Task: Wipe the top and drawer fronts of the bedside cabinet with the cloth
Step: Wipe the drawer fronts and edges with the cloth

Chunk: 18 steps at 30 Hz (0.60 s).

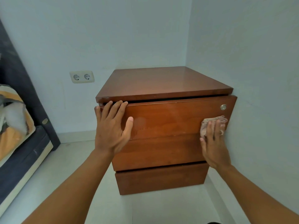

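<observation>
Cloth (213,124) sits at the right end of the cabinet's (161,83) top drawer front (169,117), below the lock (223,107). Our right hand (214,149) presses it flat, fingers (209,129) straight. Our left hand (111,128) rests spread on the left end, holding nothing.

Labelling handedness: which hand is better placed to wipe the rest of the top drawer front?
Right. The right hand presses the cloth against the top drawer front near its right end. The left hand has no cloth; it lies flat at the drawer's left end.
</observation>
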### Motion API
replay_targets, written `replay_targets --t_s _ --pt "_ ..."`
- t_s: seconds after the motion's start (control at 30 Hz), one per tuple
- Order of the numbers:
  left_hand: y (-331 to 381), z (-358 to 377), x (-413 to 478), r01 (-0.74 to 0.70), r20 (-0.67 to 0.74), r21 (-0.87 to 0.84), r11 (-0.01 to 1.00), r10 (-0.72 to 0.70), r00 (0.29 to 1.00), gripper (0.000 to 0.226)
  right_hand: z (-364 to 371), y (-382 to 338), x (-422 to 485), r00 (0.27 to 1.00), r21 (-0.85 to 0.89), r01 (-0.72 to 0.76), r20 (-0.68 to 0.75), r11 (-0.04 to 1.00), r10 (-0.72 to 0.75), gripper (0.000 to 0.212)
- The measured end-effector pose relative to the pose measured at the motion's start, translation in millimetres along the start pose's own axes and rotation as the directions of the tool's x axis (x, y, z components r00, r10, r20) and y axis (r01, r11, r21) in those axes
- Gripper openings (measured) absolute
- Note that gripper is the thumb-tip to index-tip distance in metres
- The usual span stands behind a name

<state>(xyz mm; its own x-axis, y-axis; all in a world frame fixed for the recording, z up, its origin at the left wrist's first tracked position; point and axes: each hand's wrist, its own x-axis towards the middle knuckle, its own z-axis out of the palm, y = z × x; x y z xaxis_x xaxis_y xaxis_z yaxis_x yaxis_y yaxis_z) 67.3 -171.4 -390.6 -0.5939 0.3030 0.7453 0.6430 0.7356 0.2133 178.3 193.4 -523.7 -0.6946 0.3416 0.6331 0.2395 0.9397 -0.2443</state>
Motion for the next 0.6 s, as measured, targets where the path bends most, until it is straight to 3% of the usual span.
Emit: replay_targets --t_s 0.23,0.33,0.43,0.53,0.6 --pt "-3 7 -6 -0.010 0.083 0.141 0.990 -0.002 0.997 0.070 -31 -10 5 0.969 0.281 -0.160 -0.137 0.946 0.204 0.061" --pt "-7 1 0 -0.048 0.156 0.181 0.982 0.020 0.987 0.074 -60 -37 17 0.955 0.350 -0.098 -0.231 0.932 0.188 0.048" --pt "-7 -4 -11 -0.003 0.138 0.125 0.992 -0.014 0.990 0.075 -87 -78 32 0.973 0.278 0.036 -0.228 0.960 0.029 0.047" --pt "-10 5 -47 0.127 0.146 0.110 0.986 -0.142 0.979 0.078 -85 -109 36 0.992 0.082 0.127 -0.032 0.989 -0.125 0.058" --pt "-18 15 -58 0.157 0.198 0.152 0.976 -0.186 0.962 0.080 -72 -117 37 0.988 -0.060 0.144 0.060 0.988 -0.140 0.067"
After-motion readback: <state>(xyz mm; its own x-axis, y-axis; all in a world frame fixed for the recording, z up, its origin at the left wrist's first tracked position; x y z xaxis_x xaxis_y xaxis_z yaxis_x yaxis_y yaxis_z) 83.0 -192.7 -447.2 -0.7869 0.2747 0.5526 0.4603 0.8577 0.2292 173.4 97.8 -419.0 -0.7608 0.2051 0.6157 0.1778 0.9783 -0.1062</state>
